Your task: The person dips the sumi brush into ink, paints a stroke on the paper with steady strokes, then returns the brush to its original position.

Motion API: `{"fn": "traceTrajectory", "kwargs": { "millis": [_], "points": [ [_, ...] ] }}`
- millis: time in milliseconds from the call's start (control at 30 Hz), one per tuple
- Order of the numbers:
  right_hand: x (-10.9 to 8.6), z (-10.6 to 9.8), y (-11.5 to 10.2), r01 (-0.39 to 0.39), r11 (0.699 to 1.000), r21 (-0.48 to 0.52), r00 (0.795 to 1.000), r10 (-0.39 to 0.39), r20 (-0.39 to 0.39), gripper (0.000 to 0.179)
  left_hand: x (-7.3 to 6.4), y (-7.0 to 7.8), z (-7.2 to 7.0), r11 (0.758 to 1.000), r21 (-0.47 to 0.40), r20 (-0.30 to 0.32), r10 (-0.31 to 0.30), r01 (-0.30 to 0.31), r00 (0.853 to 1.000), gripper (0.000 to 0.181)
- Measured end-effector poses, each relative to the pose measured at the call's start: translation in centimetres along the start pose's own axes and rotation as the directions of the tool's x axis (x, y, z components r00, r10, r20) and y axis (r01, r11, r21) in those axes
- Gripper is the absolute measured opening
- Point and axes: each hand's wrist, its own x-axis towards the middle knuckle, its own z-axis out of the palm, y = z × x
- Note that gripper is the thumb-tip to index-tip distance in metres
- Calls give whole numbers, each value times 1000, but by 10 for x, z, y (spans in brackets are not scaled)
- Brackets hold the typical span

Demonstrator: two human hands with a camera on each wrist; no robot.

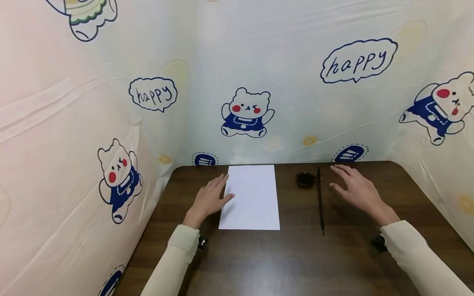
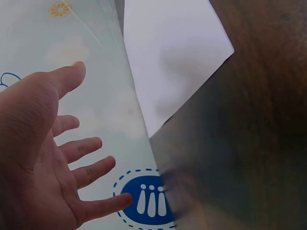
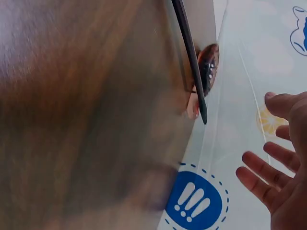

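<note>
My left hand (image 1: 208, 199) is over the left edge of a blank white sheet of paper (image 1: 253, 199), fingers spread and holding nothing. In the left wrist view the palm and loose fingers of that hand (image 2: 50, 158) show beside the paper (image 2: 168, 52). To the right, my right hand (image 1: 357, 192) hovers with fingers apart, nothing in it. Nearest to it is a long thin dark stick with a pointed end, like a writing brush (image 1: 320, 205). The brush (image 3: 189, 52) passes close by a small dark glossy dish (image 3: 210, 69); whether they touch I cannot tell.
A brown wooden table (image 1: 240, 263) lies under everything. Pale curtain-like sheeting (image 1: 185, 123) printed with bears and "happy" bubbles stands along its back and sides. Dark bands with small devices, such as the left wrist device (image 1: 202, 241), sit at both cuffs.
</note>
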Motion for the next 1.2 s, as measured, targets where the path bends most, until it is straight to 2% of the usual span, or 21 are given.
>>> {"fn": "traceTrajectory", "kwargs": {
  "millis": [233, 500, 667, 800, 933, 1200],
  "points": [
    [-8, 16, -6, 77, 997, 10, 997, -77, -19, 51, -7, 1, 7, 999, -40, -18, -10, 9, 1000, 75],
    [-19, 34, -13, 132, 990, 56, 991, -133, 18, 43, -12, -1, 21, 999, -37, 33, -14, 16, 999, 69],
    [-24, 44, -16, 194, 979, 68, 980, -197, 36, 38, -15, 0, 27, 999, -30, 95, -20, 23, 995, 67],
    [-29, 50, -19, 233, 970, 76, 969, -238, 60, 36, -18, 2, 30, 998, -40, 172, -37, 45, 984, 69],
    [-33, 54, -22, 254, 964, 80, 962, -261, 82, 37, -20, 3, 32, 997, -71, 220, -26, 42, 975, 72],
    [-31, 60, -25, 301, 951, 77, 949, -306, 75, 35, -24, 1, 33, 995, -98, 246, 4, 21, 969, 73]
  ]
}}
